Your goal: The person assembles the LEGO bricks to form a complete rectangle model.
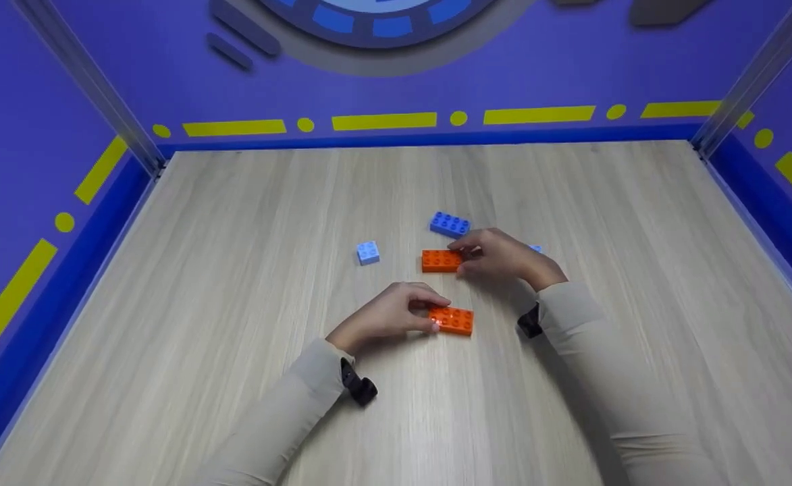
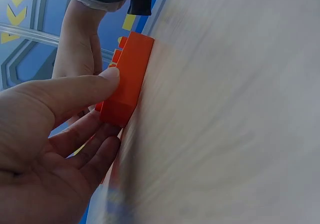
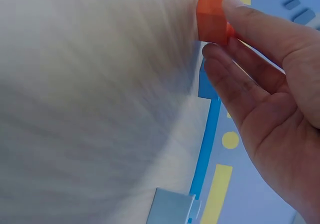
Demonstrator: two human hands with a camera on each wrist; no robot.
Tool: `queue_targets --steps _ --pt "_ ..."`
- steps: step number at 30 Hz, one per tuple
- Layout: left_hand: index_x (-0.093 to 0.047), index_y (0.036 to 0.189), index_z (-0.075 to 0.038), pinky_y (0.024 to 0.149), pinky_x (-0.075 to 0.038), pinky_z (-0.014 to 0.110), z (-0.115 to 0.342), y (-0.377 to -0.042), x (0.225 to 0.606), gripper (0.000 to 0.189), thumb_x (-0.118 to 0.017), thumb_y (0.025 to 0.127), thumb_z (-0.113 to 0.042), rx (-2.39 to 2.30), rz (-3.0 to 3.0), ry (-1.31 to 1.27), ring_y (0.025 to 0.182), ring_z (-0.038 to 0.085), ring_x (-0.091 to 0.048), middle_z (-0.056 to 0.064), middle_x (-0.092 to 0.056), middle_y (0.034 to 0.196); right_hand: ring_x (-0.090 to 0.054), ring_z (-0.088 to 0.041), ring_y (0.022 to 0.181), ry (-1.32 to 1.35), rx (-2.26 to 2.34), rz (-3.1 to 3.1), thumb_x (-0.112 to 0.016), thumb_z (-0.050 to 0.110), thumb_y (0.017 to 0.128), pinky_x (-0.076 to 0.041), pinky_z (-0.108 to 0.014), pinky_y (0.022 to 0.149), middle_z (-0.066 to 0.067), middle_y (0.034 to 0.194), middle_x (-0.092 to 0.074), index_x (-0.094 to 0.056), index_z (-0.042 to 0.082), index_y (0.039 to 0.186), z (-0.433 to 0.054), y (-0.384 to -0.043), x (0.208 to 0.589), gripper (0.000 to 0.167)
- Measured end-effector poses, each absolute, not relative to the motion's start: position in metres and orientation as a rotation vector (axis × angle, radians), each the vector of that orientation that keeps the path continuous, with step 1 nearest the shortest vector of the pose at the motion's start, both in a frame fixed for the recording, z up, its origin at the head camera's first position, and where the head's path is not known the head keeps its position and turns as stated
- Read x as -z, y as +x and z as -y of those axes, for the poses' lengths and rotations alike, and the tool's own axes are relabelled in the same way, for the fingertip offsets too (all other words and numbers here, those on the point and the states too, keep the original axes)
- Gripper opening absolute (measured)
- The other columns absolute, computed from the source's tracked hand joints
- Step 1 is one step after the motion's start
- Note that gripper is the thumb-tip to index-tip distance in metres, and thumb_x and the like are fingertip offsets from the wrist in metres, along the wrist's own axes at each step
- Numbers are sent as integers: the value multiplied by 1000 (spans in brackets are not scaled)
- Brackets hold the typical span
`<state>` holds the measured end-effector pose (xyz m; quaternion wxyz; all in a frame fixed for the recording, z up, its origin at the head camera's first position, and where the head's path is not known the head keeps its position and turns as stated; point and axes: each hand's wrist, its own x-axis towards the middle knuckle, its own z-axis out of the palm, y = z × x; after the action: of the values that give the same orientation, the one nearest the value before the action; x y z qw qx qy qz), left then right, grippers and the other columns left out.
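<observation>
Two orange eight-stud toy bricks lie on the wooden table, one behind the other. My left hand [image 1: 396, 312] pinches the left end of the nearer orange brick [image 1: 455, 321]; the left wrist view shows the thumb [image 2: 107, 82] on that brick's side [image 2: 131, 74]. My right hand [image 1: 500, 256] grips the farther orange brick [image 1: 439, 261] by its right end, with the thumb [image 3: 240, 9] against it in the right wrist view. A blue eight-stud brick [image 1: 450, 224] sits just behind that brick, near the right fingertips.
A small light blue four-stud brick [image 1: 368, 253] stands left of the orange ones. Another light blue brick [image 1: 536, 248] is mostly hidden behind the right wrist; the right wrist view shows more of it [image 3: 170, 206]. Blue-purple walls [image 1: 396, 94] enclose the table [image 1: 233, 270] at the back and sides.
</observation>
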<state>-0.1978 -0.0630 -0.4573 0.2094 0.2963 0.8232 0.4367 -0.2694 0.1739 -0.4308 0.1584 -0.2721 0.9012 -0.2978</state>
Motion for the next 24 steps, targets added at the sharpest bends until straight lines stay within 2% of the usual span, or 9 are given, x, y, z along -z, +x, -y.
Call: queue_targets --steps 16,24 --pt "-70 118 -11 99 -45 32 62 -197 453 35 -74 83 -12 -1171 -2324 866 110 15 -59 3 -67 116 -61 -25 101 -836 795 -2641 -74 15 84 -52 -41 92 -13 115 -67 -66 2 121 -170 -269 434 39" --pt "-70 117 -12 99 -45 29 61 -196 450 34 -74 83 -13 -1110 -2367 854 110 14 -59 1 -67 116 -59 -24 96 -796 797 -2641 -75 15 83 -52 -39 90 -11 112 -66 -67 4 119 -170 -269 436 38"
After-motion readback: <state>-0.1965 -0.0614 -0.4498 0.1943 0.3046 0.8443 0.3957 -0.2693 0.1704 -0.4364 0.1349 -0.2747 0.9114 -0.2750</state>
